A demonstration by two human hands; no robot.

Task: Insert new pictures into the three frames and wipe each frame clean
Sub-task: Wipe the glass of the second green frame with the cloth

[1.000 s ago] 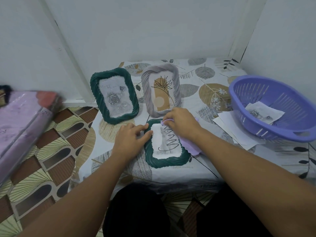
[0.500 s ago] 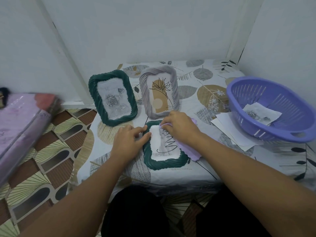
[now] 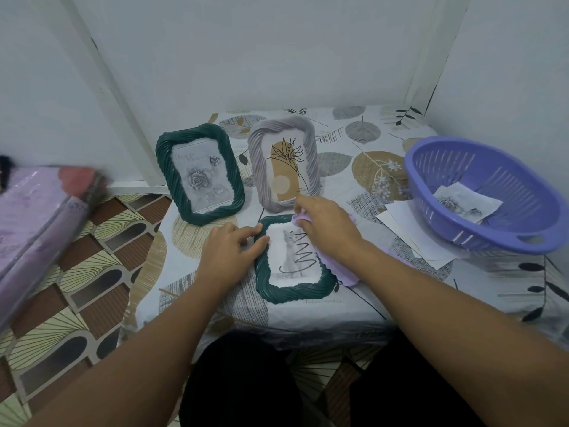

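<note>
Two hands on flat green frame (image 3: pixel 294 291) | left hand (image 3: pixel 229 252) steadies rim | right hand (image 3: pixel 328 224) grips cloth (image 3: pixel 346 272)

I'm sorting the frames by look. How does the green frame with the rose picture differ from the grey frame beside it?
The green rose frame is dark green; the grey frame is pale grey. The green rose frame holds a grey-toned rose print, the grey frame a tan print with a black line-drawn flower. The green rose frame stands left, clear of both hands; the right hand reaches just in front of the grey frame's lower edge. Both stand propped up and share a twisted, rope-like border.
</note>
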